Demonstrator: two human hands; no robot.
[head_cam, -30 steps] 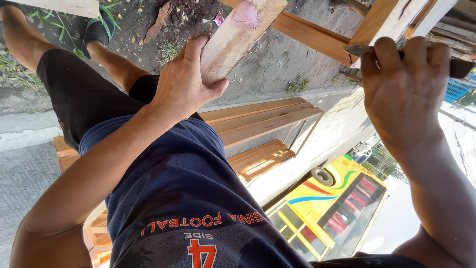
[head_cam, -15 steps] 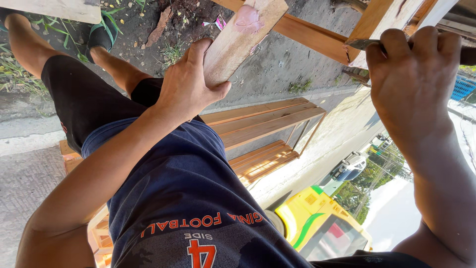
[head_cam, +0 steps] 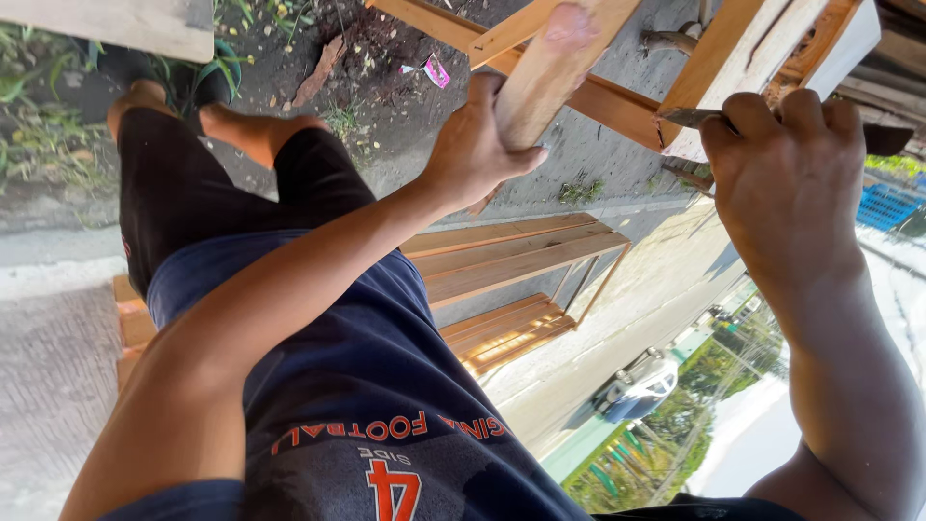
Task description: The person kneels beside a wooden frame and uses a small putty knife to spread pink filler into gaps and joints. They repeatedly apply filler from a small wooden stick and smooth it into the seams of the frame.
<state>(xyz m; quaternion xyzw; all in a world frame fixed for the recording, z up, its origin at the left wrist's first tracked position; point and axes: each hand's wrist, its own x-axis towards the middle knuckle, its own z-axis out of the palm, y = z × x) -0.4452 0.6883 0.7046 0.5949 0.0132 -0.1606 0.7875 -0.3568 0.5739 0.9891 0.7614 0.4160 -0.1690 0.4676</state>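
A pale, smooth-planed length of squared timber (head_cam: 548, 72) is seen at twelve o'clock, tilted so that its rounded, pinkish end points toward one o'clock, and its lower part is gripped from the nine o'clock side. A slim dark metal tool with a flat, pointed blade (head_cam: 696, 118) is held at two o'clock, lying nearly level with its tip aimed toward nine o'clock against the orange-brown wooden frame piece (head_cam: 719, 68), while its dark rear end projects toward three o'clock.
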